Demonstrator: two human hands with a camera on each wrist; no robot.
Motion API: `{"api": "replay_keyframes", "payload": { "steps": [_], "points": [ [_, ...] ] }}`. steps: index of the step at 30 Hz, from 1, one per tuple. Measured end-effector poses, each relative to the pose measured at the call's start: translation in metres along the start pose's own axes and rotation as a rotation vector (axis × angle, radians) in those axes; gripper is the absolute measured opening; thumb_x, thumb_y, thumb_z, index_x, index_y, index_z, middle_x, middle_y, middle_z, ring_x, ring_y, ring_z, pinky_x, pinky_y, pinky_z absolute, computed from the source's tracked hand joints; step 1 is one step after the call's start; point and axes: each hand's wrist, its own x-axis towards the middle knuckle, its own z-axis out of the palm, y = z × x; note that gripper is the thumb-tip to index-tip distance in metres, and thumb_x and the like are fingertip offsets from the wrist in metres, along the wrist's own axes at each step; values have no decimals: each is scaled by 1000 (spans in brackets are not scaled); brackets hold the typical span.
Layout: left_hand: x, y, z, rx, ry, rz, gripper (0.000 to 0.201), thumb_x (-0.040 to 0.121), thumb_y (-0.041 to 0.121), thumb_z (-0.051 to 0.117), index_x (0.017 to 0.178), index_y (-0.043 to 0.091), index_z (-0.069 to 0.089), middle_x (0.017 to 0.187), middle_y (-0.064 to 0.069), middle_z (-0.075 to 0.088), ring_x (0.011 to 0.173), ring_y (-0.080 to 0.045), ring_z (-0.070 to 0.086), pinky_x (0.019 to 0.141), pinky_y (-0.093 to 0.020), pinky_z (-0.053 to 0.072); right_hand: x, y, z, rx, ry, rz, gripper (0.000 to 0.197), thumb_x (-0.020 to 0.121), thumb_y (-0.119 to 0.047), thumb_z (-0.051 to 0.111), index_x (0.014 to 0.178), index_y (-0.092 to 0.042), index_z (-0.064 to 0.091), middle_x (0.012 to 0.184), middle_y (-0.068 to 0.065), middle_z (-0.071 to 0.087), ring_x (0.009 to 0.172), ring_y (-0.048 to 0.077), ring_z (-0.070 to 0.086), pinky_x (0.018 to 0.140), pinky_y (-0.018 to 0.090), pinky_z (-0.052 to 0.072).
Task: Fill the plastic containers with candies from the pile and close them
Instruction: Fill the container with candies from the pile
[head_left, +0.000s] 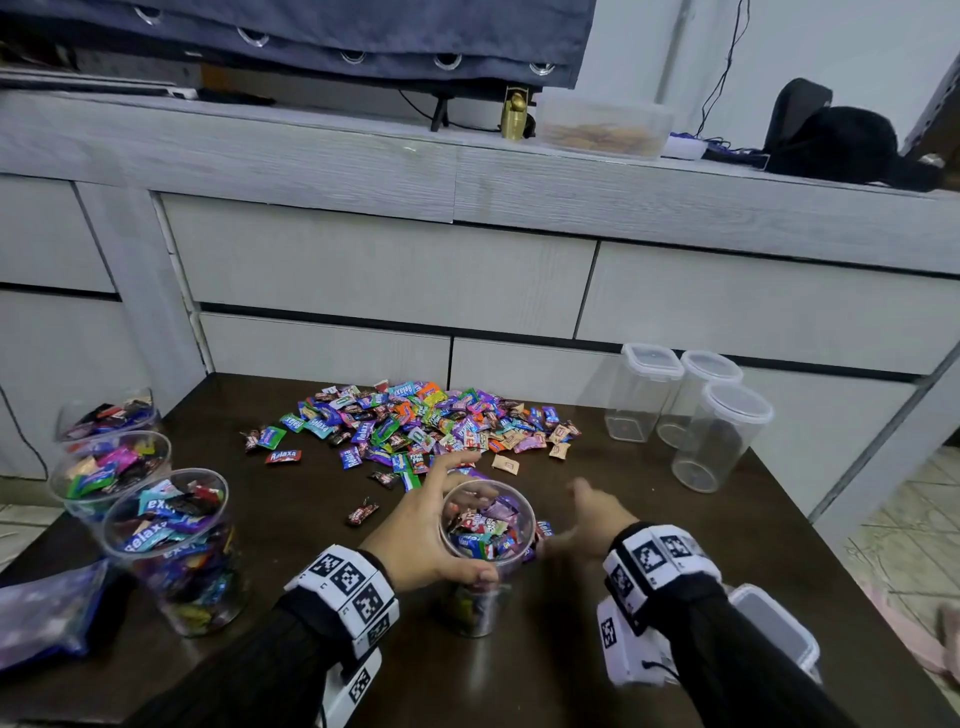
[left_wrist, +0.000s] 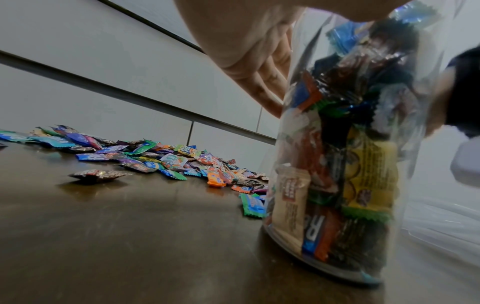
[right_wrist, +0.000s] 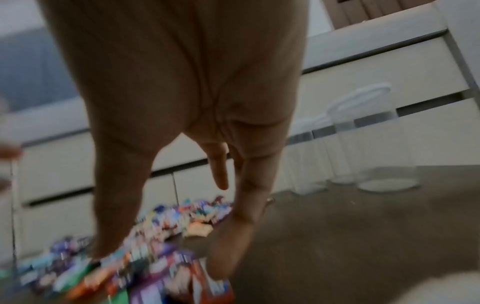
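A round clear container (head_left: 488, 525), open-topped and nearly full of wrapped candies, stands on the dark table (head_left: 649, 582) in front of me. My left hand (head_left: 447, 519) grips it near the rim, thumb on the near side, fingers on the far side. From the left wrist, the left hand (left_wrist: 249, 61) wraps that container (left_wrist: 337, 164). My right hand (head_left: 582, 519) is blurred just right of the container, fingers stretched out, nothing visibly held. Seen from its own wrist, the right hand (right_wrist: 166, 246) reaches down over loose candies (right_wrist: 161, 267). The candy pile (head_left: 415, 426) lies beyond.
Three filled open containers (head_left: 171, 545) stand at the table's left edge, beside a blue bag (head_left: 47, 613). Three empty lidded containers (head_left: 722, 436) stand at the back right. A white-rimmed clear lid or box (head_left: 779, 629) lies under my right forearm. Grey drawers (head_left: 384, 260) rise behind the table.
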Motion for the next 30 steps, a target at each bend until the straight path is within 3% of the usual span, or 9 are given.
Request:
{"api": "replay_keyframes", "payload": {
  "steps": [2, 4, 7, 10, 15, 18, 23, 27, 30],
  "points": [
    [0, -1, 0, 2, 7, 8, 109, 46, 53, 93, 133, 54, 28, 126, 16, 63, 119, -8, 60, 106, -41, 46, 6, 2, 22, 8, -70, 72, 106, 62, -44, 86, 142, -11, 25, 140, 14, 40, 122, 29, 50, 96, 38, 49],
    [0, -3, 0, -1, 16, 13, 109, 46, 53, 93, 134, 53, 29, 126, 14, 63, 119, -8, 60, 105, -39, 46, 15, -3, 37, 48, -50, 89, 108, 63, -43, 85, 143, -12, 21, 142, 15, 31, 127, 32, 45, 101, 40, 45],
    [1, -5, 0, -15, 17, 13, 109, 47, 53, 93, 134, 52, 30, 127, 12, 62, 120, -10, 60, 103, -33, 48, 35, -22, 47, 82, -5, 90, 87, 80, -34, 73, 145, -11, 20, 143, 18, 25, 129, 37, 41, 105, 42, 38],
    [2, -7, -2, -7, 6, 22, 110, 47, 50, 94, 136, 51, 29, 129, 13, 61, 120, -10, 60, 103, -36, 47, 55, -45, 52, 27, 2, 70, 64, 93, -33, 55, 146, -15, 23, 143, 18, 26, 129, 39, 39, 104, 43, 37],
    [1, -11, -7, -11, 23, 39, 111, 47, 50, 94, 137, 47, 30, 128, 11, 62, 119, -12, 61, 104, -40, 47, 79, -54, 55, -123, -92, -110, 64, 93, -38, 54, 147, -36, 19, 146, 17, 18, 133, 43, 23, 106, 51, 31],
    [1, -11, -9, 6, 18, 49, 112, 46, 51, 94, 138, 47, 29, 128, 12, 62, 119, -12, 61, 104, -39, 46, 87, -60, 55, -91, -147, -180, 60, 95, -41, 51, 147, -28, 24, 150, 15, 19, 139, 40, 15, 111, 52, 23],
    [1, -13, -10, 4, 9, 35, 112, 45, 49, 95, 137, 49, 30, 128, 17, 61, 119, -8, 60, 103, -29, 47, 81, -65, 56, -221, -133, -456, 48, 93, -23, 60, 136, -9, 46, 139, 15, 45, 128, 35, 42, 106, 43, 38],
    [2, -13, -9, -13, 8, 30, 113, 45, 46, 96, 137, 48, 31, 129, 14, 61, 120, -10, 60, 101, -25, 48, 68, -64, 50, -60, -136, -377, 29, 95, -23, 52, 115, -3, 58, 114, 19, 59, 108, 32, 55, 91, 38, 46],
    [1, -13, -9, -18, 10, 26, 113, 45, 44, 97, 136, 50, 31, 129, 13, 61, 120, -11, 60, 103, -30, 48, 61, -59, 42, -264, -114, -459, 30, 96, -28, 51, 117, -9, 60, 111, 13, 60, 105, 29, 57, 88, 36, 48]
  ]
}}
